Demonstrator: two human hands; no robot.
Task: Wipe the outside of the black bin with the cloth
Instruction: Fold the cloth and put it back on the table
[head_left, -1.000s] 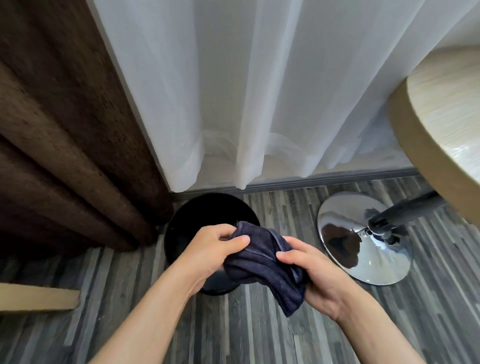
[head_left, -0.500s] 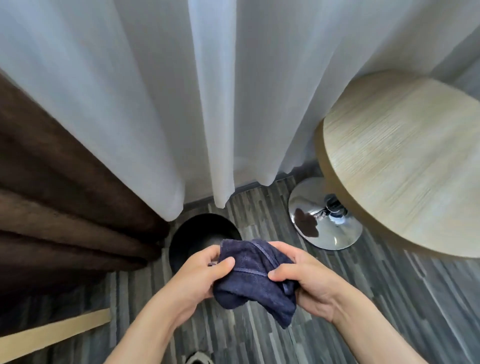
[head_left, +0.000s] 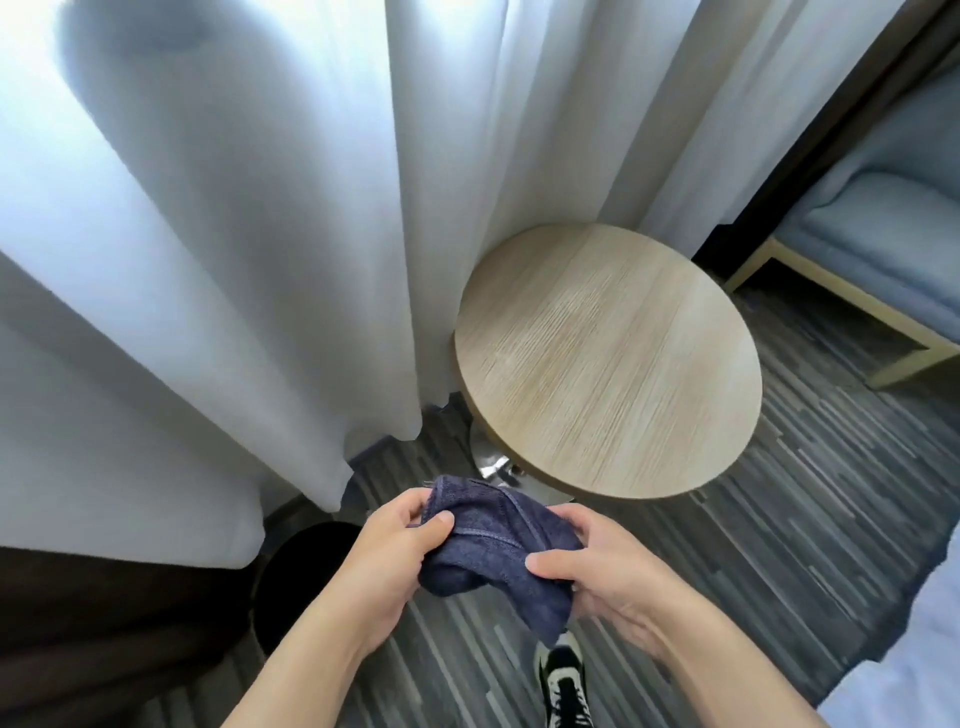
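Note:
A dark blue cloth (head_left: 493, 545) is bunched between both hands at chest height, well above the floor. My left hand (head_left: 395, 556) pinches its left edge with thumb on top. My right hand (head_left: 597, 577) grips its right side, one corner hanging down below. The round black bin (head_left: 296, 571) stands on the floor at the lower left, under the curtain hem; my left forearm hides its right part. The cloth does not touch the bin.
White sheer curtains (head_left: 234, 234) hang on the left and back, with a brown drape (head_left: 104, 623) at lower left. A round wooden table (head_left: 608, 364) stands right of the bin. A grey armchair (head_left: 883, 249) sits at far right. My shoe (head_left: 563, 680) rests on the striped floor.
The view has risen and swung right: the bin has slid to the lower left and the whole table top now shows. Both hands still hold the cloth, raised away from the bin.

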